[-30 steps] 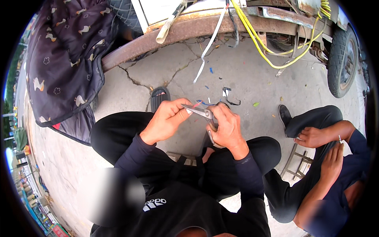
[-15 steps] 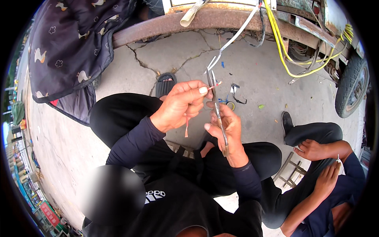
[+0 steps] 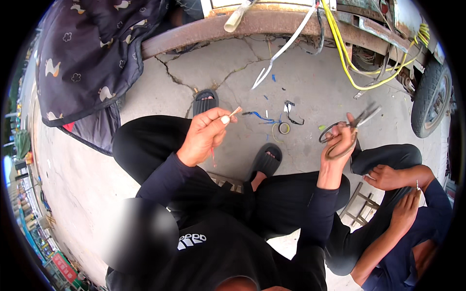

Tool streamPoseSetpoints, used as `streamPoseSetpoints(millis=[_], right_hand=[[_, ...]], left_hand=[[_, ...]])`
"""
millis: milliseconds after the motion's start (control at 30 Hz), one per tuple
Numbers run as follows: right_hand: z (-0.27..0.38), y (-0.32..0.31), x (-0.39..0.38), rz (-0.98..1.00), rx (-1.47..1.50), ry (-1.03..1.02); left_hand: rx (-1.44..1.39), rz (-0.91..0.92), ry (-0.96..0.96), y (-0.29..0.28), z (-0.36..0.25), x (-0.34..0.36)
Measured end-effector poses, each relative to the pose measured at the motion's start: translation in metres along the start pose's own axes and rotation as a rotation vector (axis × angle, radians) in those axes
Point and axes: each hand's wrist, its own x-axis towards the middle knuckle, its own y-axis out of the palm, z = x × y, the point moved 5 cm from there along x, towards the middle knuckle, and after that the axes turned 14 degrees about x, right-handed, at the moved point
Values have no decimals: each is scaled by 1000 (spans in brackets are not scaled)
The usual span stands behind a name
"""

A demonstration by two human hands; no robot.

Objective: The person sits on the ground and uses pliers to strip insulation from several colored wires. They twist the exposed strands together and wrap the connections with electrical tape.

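My left hand [image 3: 206,133] is closed, thumb and forefinger pinching a short piece of wire [image 3: 236,111] with a pale, frayed-looking end. Below the same fist, a thin reddish tail [image 3: 213,157] hangs down. Off to the right, my right hand [image 3: 338,148] has its fingers in the loops of a pair of scissors [image 3: 365,117], whose blades point up and to the right, slightly blurred. A white cable [image 3: 286,47] with two split ends hangs from the vehicle frame, apart from both hands.
A rusty frame beam [image 3: 194,33] crosses the top, with yellow cable [image 3: 345,60] looped beside a wheel [image 3: 431,99]. On the concrete lie a tape roll [image 3: 284,128] and blue wire scraps [image 3: 259,116]. At right, another person's hand [image 3: 405,211] rests near a low stool [image 3: 358,206].
My right hand has swung away to the right with the scissors, leaving the wire and the white cable's ends. My left hand has moved slightly left and down, still pinching the wire.
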Motion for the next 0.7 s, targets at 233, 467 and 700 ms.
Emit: streamPoseSetpoints(millis=[233, 467, 700], right_hand=[[-198, -27, -91, 265, -744, 303], [-309, -56, -175, 461, -1504, 549], [-321, -36, -173, 747, -1438, 421]], left_hand=[[-134, 12, 99, 7, -12, -6], [-76, -25, 60, -10, -9, -33], [114, -97, 84, -23, -1, -45]])
